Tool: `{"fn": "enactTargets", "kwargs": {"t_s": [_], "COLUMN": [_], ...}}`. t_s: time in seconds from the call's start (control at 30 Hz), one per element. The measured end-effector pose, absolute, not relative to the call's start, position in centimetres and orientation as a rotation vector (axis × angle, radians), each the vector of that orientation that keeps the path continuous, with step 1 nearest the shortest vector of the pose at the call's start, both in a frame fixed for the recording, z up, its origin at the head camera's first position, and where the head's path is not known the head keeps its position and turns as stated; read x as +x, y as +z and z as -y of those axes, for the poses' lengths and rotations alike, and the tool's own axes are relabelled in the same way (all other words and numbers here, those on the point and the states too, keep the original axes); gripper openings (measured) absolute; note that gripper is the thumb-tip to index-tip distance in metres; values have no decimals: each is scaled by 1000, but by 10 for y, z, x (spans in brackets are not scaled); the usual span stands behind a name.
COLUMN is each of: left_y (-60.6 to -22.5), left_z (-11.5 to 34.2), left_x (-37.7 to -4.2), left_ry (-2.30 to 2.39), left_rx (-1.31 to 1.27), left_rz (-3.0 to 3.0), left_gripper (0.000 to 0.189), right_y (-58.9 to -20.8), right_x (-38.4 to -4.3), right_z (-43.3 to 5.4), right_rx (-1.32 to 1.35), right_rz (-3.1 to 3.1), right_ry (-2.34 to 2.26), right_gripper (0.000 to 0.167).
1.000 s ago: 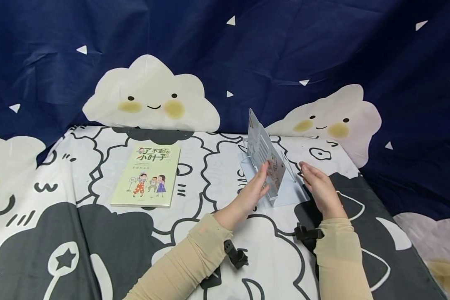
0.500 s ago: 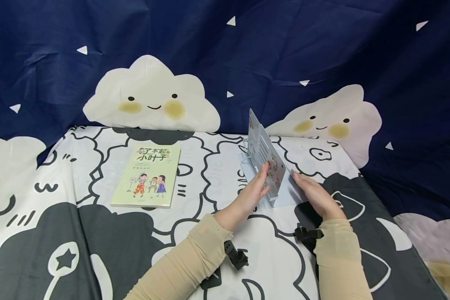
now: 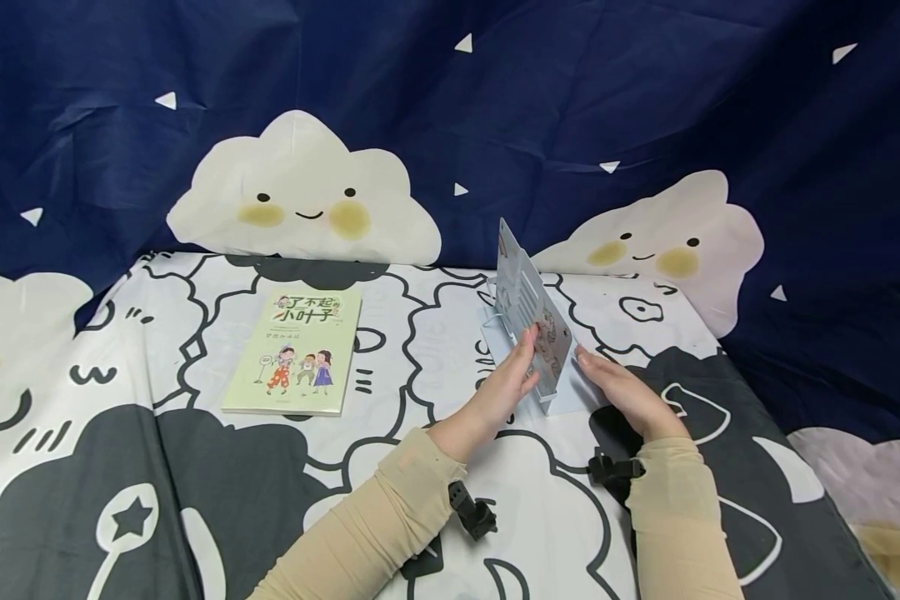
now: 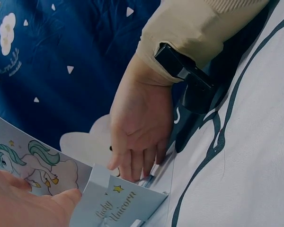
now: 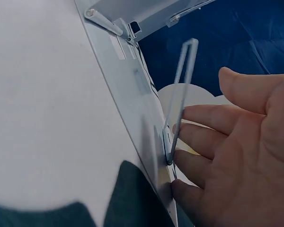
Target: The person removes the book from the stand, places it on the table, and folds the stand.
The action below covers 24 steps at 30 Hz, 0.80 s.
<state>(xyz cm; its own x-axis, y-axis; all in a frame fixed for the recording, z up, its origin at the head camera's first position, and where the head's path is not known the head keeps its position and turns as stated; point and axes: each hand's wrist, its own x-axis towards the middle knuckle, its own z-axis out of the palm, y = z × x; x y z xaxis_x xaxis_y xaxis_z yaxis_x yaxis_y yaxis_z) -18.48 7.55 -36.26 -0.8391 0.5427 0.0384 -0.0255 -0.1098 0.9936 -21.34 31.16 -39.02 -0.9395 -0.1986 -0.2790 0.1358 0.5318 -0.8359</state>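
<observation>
A light blue metal book stand (image 3: 521, 292), printed with a unicorn and the words "Lucky Unicorn", has its back panel raised over a flat base plate (image 3: 570, 398). My left hand (image 3: 487, 396) rests on the panel's printed front with fingers extended; in the left wrist view its fingers and thumb (image 4: 66, 198) lie near the lower ledge. Behind the panel is my right hand (image 3: 630, 396), fingers loosely bent and thumb apart. In the right wrist view, a wire support leg (image 5: 185, 82) tilts up off the base, and the fingertips lie right against it.
A pale green book (image 3: 292, 354) with cartoon children on its cover lies flat to the left. Black and white patterned cloth (image 3: 510, 500) covers the surface, and a dark blue curtain (image 3: 435, 75) with clouds hangs behind. Both wrists wear black camera straps (image 3: 471, 510).
My right hand has moved left toward the back of the stand, and the wire leg has swung inward with it. The left hand and the panel stay in place.
</observation>
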Motion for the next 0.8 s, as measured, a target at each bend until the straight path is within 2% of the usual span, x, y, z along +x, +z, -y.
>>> {"fn": "enactTargets", "kwargs": {"t_s": [0.33,0.5,0.8], "left_y": [-361,-362,-362], "left_z": [-76,-75,-75], "left_x": [-184,-184,-184], "left_ry": [2011,1998,1981], "left_rx": [554,551,564], "left_rz": [-1775,-1772,-1815], "left_gripper": [67,67,67], "right_y": [-392,-392,-380], "right_x": [-215,-213,-211], "right_z": [-310,-313,-311], "right_rx": [-97,-70,107], "right_rz": [-2476,-2482,-2511], "right_ry": [-1162,-1261,-1408], "right_gripper": [68,63,69]}}
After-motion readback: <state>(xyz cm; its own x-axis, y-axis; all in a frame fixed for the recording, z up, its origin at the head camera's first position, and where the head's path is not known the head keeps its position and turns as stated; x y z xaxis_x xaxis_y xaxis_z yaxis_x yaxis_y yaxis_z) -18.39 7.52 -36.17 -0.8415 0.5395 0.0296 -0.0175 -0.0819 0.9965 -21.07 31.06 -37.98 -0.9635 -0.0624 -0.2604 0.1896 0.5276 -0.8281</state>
